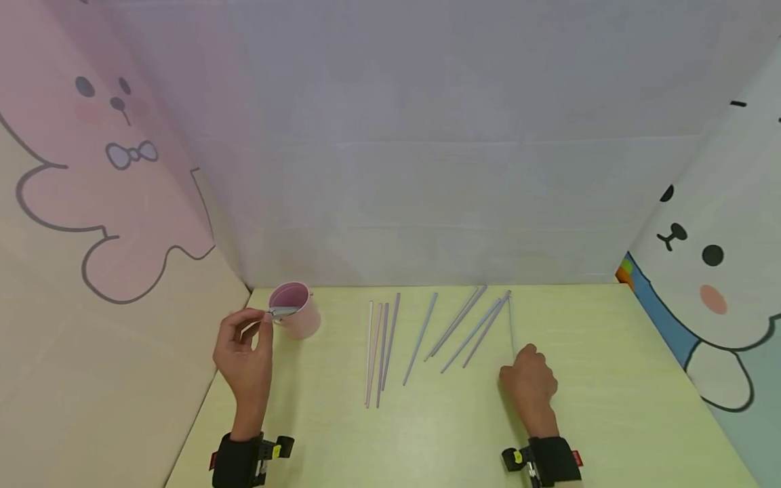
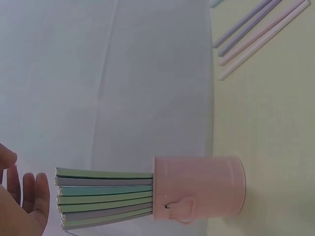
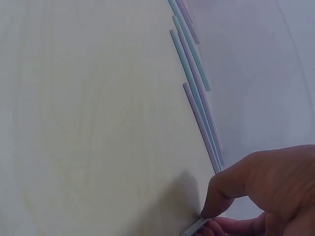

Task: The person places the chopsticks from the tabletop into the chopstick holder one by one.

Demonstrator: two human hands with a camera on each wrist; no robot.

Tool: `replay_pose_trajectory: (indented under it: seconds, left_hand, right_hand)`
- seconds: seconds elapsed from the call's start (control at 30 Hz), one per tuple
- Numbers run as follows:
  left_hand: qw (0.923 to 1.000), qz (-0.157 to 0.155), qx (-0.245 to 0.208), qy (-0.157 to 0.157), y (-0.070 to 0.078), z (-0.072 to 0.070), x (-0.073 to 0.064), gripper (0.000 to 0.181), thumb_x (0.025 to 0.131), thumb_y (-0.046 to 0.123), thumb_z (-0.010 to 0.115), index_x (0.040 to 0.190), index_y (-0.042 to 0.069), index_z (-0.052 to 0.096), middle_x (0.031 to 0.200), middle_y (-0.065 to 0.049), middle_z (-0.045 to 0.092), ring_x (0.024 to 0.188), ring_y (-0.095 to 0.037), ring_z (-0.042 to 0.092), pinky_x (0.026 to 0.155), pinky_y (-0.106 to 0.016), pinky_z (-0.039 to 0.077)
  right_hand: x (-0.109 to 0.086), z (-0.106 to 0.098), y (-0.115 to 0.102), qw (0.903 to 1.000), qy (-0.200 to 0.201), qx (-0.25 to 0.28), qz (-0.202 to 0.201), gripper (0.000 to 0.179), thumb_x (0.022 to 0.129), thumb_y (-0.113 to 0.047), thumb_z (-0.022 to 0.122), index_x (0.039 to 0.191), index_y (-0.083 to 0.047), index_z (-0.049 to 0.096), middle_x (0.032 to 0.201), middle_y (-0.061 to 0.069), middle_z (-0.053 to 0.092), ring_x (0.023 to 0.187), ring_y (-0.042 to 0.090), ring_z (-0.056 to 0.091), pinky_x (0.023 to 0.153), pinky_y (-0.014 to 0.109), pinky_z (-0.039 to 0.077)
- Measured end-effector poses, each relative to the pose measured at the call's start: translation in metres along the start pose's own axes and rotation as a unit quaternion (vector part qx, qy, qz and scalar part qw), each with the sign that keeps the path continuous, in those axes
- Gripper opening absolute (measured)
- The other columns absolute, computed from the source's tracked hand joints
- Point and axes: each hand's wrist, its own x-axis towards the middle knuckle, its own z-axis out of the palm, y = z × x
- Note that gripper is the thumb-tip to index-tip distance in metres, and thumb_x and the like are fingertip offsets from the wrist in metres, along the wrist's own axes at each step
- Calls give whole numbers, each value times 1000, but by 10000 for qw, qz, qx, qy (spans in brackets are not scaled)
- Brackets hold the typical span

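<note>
A flat, pale yellow surface spreads out at the bottom. Behind it is a big, pale grey-purple sheet with thin crease lines going across. On the left, a cream-coloured sheet shows a big pink cartoon animal with a pale purple bow tie. On the right is a big white cartoon animal with a round pink cheek. Below its face is a blue patch, beside a little orange spot.

From its middle, the counter is free toward six o'clock; sticks obstruct twelve, the pink bucket ten.
</note>
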Motion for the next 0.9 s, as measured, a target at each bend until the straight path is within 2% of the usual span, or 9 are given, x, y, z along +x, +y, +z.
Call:
replay_pose_trajectory:
  seconds: [0.2,0.43,0.9]
  left_hand:
    - [9999,-51,-94,-51,-2,2,-4,19,78,-31,59,96,-32,52,89,-33,56,87,-30,62,77,-17,57]
    - [9997,-97,-204,-112,-3,3,-6,19,78,-31,58,96,-32,51,90,-40,52,87,-26,63,76,-17,57]
    - [9987,-85,-454,-229,-3,8,-6,19,76,-35,56,94,-33,51,89,-39,51,86,-23,64,74,-16,57]
  right_hand:
    - [-2,-16,2,9993,-363,13,93,20,79,-6,58,86,9,47,70,23,54,57,36,57,37,40,43]
    - [-5,-32,3,9973,-721,20,136,16,79,-5,60,81,7,49,67,19,54,55,31,55,37,38,44]
    - [-11,-42,9,9949,-971,172,224,18,80,-9,60,86,4,49,71,17,55,55,29,56,39,35,43]
